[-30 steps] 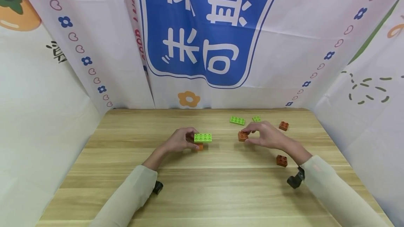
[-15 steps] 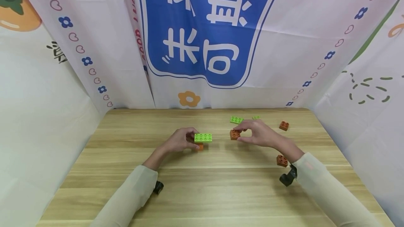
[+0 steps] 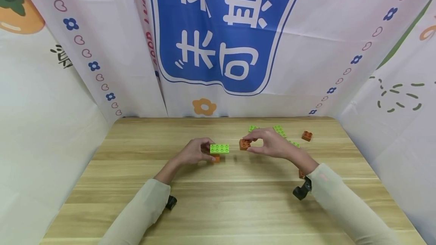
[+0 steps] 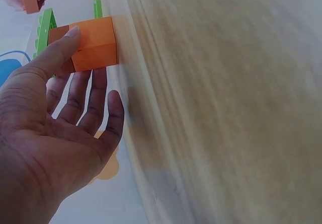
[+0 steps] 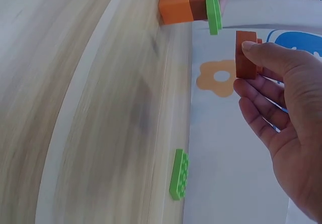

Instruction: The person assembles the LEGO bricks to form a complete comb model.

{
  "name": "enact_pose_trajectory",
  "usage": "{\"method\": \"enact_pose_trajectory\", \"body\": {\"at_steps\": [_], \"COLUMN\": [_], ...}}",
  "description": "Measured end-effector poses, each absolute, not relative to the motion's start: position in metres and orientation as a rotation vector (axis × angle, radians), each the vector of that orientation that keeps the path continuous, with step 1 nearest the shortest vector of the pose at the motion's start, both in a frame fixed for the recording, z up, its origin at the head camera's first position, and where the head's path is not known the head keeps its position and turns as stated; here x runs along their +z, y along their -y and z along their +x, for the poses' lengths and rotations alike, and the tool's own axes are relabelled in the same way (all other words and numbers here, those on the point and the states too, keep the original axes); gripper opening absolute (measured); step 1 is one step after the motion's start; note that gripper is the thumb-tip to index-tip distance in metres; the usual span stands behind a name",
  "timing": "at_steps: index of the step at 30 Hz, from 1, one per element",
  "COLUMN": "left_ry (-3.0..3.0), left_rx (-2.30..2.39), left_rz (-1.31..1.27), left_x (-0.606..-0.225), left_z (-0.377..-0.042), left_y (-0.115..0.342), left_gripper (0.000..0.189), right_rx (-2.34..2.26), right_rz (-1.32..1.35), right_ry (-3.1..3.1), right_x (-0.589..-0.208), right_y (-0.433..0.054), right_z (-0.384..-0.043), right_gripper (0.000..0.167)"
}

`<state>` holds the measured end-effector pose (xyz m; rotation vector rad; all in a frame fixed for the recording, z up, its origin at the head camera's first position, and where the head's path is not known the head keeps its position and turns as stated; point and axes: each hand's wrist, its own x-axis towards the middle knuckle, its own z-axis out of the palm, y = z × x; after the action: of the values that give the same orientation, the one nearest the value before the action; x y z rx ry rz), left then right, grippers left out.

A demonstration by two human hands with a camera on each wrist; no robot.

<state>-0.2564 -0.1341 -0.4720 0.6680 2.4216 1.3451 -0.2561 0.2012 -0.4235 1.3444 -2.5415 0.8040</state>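
My left hand [image 3: 194, 151] grips a small stack between thumb and fingers. Its bottom is an orange block [image 4: 95, 45], a brown brick [image 4: 59, 36] sits in the middle, and a bright green studded plate [image 3: 219, 149] lies across the top, overhanging to the right. To the right of the stack, my right hand [image 3: 270, 144] pinches a brown four-stud brick [image 3: 244, 144] in the air, studs up. A gap separates this brick from the green plate. The right wrist view shows the thumb on the side of the held brick [image 5: 245, 55].
Behind my right hand lie green plates [image 3: 280, 131], partly covered by the hand and wrist. One loose brown brick [image 3: 307, 135] is at the back right; another brown brick [image 3: 301, 174] is mostly hidden by the right forearm. Printed cloth [image 3: 306, 67] hangs behind the wooden table [image 3: 218, 203].
My right hand has carried the brown brick leftward, closer to the stack. Green plates behind the wrist have come into view. My left hand and its stack have stayed put.
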Motion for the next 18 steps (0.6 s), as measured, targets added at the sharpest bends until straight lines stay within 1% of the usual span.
{"method": "enact_pose_trajectory", "body": {"at_steps": [8, 18], "left_ry": [-2.422, -2.422], "left_rx": [1.343, 1.35], "left_rz": [0.666, 0.711], "left_x": [-0.471, -0.472], "left_z": [-0.256, -0.256], "left_y": [0.134, 0.134], "left_gripper": [0.037, 0.032], "right_rx": [0.809, 0.889], "right_rz": [1.332, 1.343], "right_ry": [2.551, 2.556], "right_x": [-0.42, -0.42], "right_y": [-0.184, -0.162], "right_z": [-0.257, -0.257], "right_gripper": [0.036, 0.037]}}
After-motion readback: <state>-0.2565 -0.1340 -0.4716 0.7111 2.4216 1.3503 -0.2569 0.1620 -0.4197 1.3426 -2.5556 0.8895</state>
